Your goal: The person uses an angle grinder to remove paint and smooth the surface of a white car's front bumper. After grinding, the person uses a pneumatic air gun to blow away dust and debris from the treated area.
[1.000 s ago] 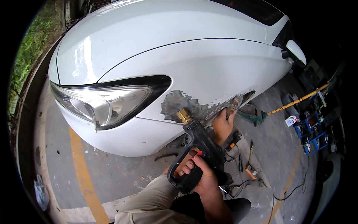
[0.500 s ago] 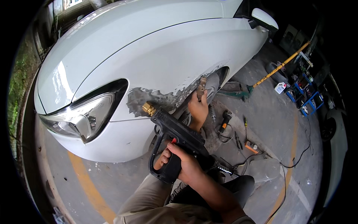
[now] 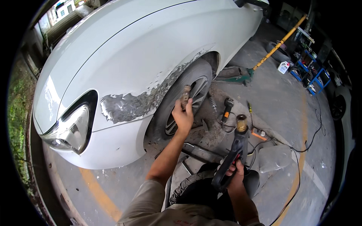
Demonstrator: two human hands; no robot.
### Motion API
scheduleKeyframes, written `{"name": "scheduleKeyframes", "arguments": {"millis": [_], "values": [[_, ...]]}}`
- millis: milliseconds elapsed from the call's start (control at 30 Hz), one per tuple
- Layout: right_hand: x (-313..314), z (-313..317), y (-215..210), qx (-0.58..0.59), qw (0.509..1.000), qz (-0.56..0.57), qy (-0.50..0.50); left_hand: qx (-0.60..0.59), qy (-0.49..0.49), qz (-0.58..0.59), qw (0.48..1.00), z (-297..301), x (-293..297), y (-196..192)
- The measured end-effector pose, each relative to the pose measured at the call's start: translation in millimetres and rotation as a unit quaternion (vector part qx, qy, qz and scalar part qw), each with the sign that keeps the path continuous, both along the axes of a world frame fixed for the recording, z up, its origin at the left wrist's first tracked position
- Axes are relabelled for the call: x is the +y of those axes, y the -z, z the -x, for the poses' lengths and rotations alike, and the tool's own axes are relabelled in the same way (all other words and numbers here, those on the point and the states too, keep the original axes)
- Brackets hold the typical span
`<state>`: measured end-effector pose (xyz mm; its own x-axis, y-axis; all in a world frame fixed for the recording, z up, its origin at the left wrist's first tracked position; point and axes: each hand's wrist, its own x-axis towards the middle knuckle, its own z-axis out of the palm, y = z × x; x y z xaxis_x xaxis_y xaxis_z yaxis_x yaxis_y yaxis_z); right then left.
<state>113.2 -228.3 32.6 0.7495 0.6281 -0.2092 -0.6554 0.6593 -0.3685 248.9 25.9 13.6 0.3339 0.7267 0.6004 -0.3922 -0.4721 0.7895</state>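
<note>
My left hand [image 3: 183, 118] is closed round a short, brown-stained cylindrical piece [image 3: 186, 97]. It is raised in front of the car's front wheel [image 3: 200, 88] and I cannot tell its exact kind. At lower right my right hand [image 3: 236, 174] grips a black trigger spray gun [image 3: 234, 150] by its handle. A brass fitting [image 3: 241, 123] tips the gun and points away from me. Beyond my left hand is the white car's fender [image 3: 135, 60], with a rough, bare grey patch [image 3: 130, 107] running up along the wheel arch.
A green floor jack [image 3: 239, 78] with a long yellow handle [image 3: 279, 44] stands by the car's side. A power tool [image 3: 227, 110], a hammer [image 3: 205, 125], an orange box [image 3: 259, 133] and cables lie on the floor. Farther right are a white jug [image 3: 283, 67] and a blue rack [image 3: 311, 71].
My right hand has carried the spray gun from the middle to the lower right, turning its tip upward. The cylindrical piece in my left hand has shifted left and down. The view has shifted.
</note>
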Motion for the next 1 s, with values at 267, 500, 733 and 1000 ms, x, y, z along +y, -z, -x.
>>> {"name": "scheduleKeyframes", "arguments": {"millis": [267,500,733,1000], "values": [[23.6,-11.1,-11.1,-0.011,0.998,0.039,-0.054,-0.042,-0.037,0.026,0.998,-33.3,11.9,-46.4],[36.4,-15.3,-3.7,-0.035,0.99,0.012,-0.136,-0.018,-0.034,0.062,0.997,-27.8,14.2,-47.3],[53.9,-9.6,-7.9,-0.034,0.985,0.022,-0.165,0.018,-0.056,0.063,0.996,-25.3,17.1,-48.8],[58.5,-6.0,0.7,-0.007,0.985,0.015,-0.17,0.006,-0.128,0.038,0.991,-37.1,11.4,-51.9]]}}
